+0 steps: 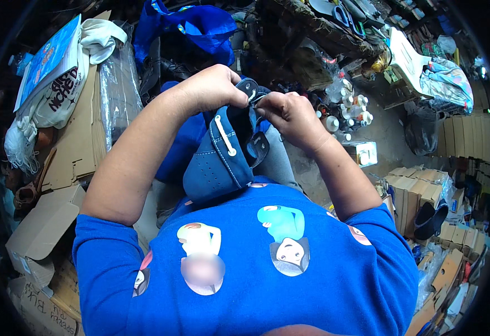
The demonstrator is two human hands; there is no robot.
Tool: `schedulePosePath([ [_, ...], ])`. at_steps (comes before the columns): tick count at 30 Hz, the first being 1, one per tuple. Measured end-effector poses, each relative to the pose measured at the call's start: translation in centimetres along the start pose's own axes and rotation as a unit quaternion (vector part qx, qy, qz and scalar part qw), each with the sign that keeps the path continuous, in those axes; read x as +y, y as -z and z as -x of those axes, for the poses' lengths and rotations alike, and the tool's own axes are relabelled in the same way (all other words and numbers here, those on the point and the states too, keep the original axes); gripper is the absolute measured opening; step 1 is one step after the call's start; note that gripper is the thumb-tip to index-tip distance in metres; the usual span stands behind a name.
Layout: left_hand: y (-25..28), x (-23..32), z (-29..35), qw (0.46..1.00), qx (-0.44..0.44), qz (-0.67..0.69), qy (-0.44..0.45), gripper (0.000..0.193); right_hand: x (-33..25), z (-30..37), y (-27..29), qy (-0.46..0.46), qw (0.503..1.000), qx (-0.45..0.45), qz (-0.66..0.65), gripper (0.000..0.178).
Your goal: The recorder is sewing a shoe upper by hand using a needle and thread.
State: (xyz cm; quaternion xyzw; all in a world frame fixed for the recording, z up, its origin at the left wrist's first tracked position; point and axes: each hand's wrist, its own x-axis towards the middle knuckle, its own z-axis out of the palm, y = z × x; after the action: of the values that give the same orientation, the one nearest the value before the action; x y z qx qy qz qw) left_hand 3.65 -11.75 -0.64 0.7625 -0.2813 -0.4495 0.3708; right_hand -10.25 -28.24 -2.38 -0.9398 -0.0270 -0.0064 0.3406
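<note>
A blue boat shoe [217, 162] with white stitching and perforations on its side rests against my lap, its opening turned up and away. A white lace [225, 136] runs along the shoe's side through eyelets. My left hand [218, 87] is closed on the far end of the shoe, by a dark eyelet flap [248, 87] with white lace through it. Close beside it, my right hand [287, 113] pinches at the lace near the same eyelets. The fingertips partly hide what lies between them. Another eyelet flap [259, 147] hangs at the shoe's right side.
A blue bag [192, 28] lies ahead. Left are cardboard [82, 134], a white cloth bag [60, 95] and a blue-covered book [49, 56]. Several bottles [351, 109] stand on the floor at right, with stacked boxes [413, 187] and dark shoes [430, 218] farther right.
</note>
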Motion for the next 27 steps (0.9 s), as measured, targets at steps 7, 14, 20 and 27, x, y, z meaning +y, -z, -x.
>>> schedulePosePath([
  [7, 0.9, 0.8, 1.8, 0.995, -0.097, 0.032, -0.017, 0.035, 1.2, 0.6, -1.1, 0.150, 0.982, 0.105, 0.047, 0.030],
  [14, 0.6, 0.2, 0.3, 0.996, -0.081, 0.040, 0.015, 0.033, 1.6, 0.8, -0.6, 0.241, 0.959, 0.090, 0.122, 0.028],
  [20, 0.3, -0.8, -0.7, 0.993, -0.079, 0.085, 0.026, 0.026, 2.7, 1.5, -1.4, 0.183, 0.978, 0.096, 0.021, 0.020],
  [27, 0.5, -1.5, -1.1, 0.984, -0.104, 0.137, 0.049, 0.021, 3.0, 1.7, -1.7, 0.028, 0.973, 0.017, -0.228, 0.025],
])
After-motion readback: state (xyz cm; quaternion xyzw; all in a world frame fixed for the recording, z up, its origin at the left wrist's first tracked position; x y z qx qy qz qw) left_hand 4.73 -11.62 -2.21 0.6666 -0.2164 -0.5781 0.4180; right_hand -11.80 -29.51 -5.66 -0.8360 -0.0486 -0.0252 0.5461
